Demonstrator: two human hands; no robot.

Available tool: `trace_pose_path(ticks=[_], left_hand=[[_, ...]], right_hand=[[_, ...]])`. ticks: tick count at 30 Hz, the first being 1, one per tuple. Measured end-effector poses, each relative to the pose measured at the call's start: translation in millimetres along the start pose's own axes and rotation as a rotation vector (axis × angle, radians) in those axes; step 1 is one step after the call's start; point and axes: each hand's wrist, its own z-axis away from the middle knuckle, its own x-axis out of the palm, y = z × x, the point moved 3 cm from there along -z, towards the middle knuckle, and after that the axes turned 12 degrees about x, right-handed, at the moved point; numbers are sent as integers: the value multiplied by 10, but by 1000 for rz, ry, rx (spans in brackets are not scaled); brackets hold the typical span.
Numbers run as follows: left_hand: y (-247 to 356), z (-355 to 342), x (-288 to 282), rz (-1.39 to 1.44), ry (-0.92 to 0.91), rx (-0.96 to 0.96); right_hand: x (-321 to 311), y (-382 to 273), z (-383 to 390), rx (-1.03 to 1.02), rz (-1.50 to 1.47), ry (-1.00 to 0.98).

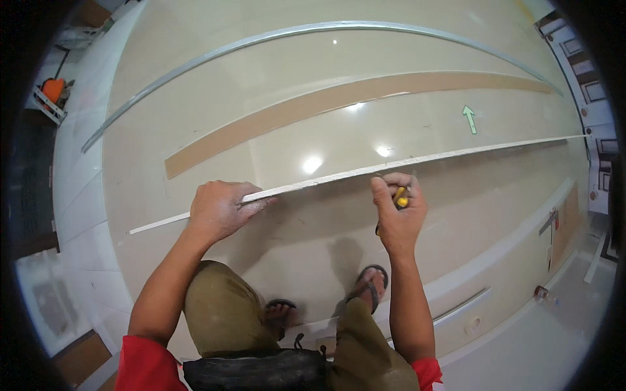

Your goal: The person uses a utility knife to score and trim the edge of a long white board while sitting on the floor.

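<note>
My left hand (216,207) grips a long, thin white board strip (332,176) near its left part, the fingers wrapped round it. The strip crosses the view from lower left to upper right, its narrow edge uppermost. My right hand (399,218) is closed on a yellow and black utility knife (402,201), just under the strip, with the fingertips close to it; whether they touch it I cannot tell.
Beyond the strip lie a long brown strip (352,92) and a metal channel (345,26) on the glossy floor (313,133), near a green arrow (469,118). An orange object (52,89) sits far left. More offcuts lie right. My sandalled feet are below.
</note>
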Motion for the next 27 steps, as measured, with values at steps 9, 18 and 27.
trace_pose_path(ticks=[9, 18, 27], left_hand=[[-22, -45, 14, 104, 1, 47], [-170, 40, 41, -79, -67, 96], [-179, 10, 116, -107, -83, 36]], right_hand=[[-137, -161, -158, -500, 573, -70], [219, 289, 229, 137, 422, -914], [522, 532, 239, 42, 333, -1128]])
